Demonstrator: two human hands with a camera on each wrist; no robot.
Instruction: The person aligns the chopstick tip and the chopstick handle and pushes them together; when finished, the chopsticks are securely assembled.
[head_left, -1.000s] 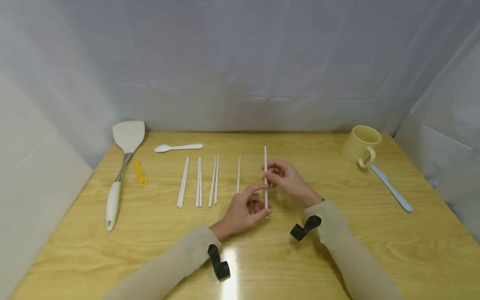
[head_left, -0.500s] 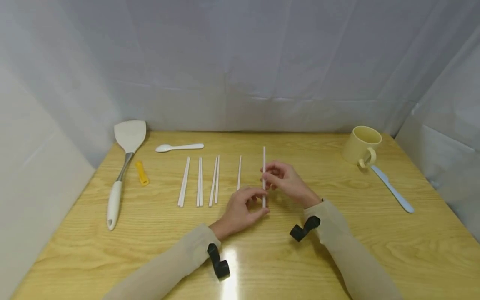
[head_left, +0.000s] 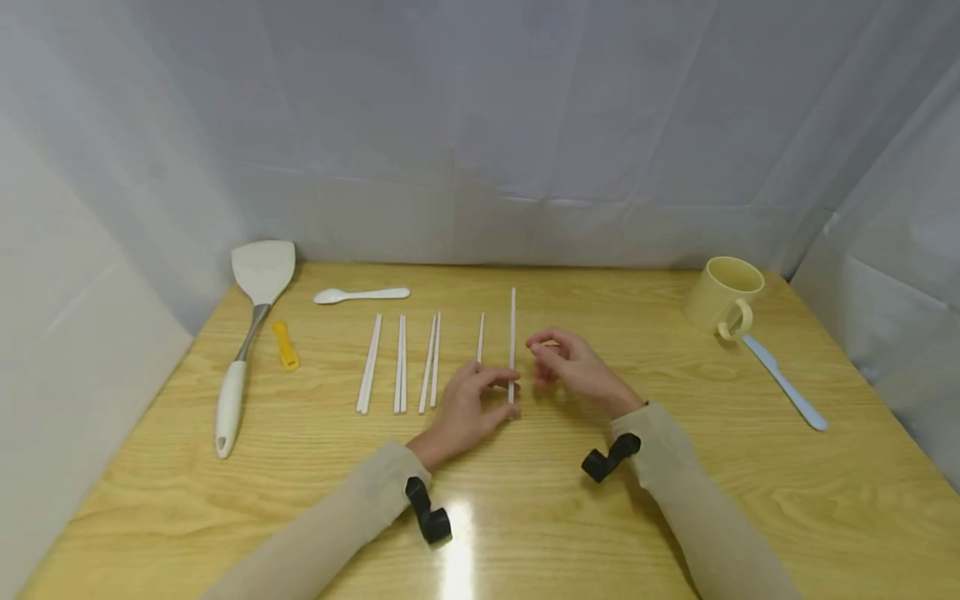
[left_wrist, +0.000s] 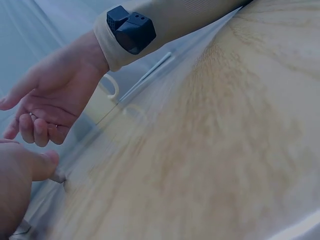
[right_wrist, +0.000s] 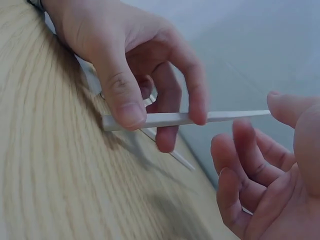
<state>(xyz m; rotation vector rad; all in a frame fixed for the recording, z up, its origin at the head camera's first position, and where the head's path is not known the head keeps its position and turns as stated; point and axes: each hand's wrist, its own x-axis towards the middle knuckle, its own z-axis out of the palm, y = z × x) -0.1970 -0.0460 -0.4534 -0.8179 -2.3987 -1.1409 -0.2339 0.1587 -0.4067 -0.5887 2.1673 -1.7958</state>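
Note:
My left hand (head_left: 468, 408) pinches a white chopstick (head_left: 513, 333) near its thicker, near end, with the thumb below and fingers above. In the right wrist view the chopstick (right_wrist: 172, 119) is raised slightly off the table at that end, and its thin tip overlaps my right thumb. Just right of it, my right hand (head_left: 573, 367) hovers with loosely bent fingers and nothing between them. Another single chopstick (head_left: 481, 337) lies left of the held one, its near part hidden behind my left hand. Further left lie three pairs of white chopsticks (head_left: 401, 367), side by side.
On the left are a white-headed spatula (head_left: 228, 408) and a small yellow piece (head_left: 286, 346). A white spoon (head_left: 363, 295) lies behind the chopsticks. At the right stand a yellow mug (head_left: 712, 300) and, beside it, a light blue knife (head_left: 787, 385). A pale curtain (head_left: 480, 133) hangs behind the table.
The right hand has let go of the chopstick. The left hand has carried it leftward, closer to the single chopstick on the table, while the right hand has stayed nearly in place.

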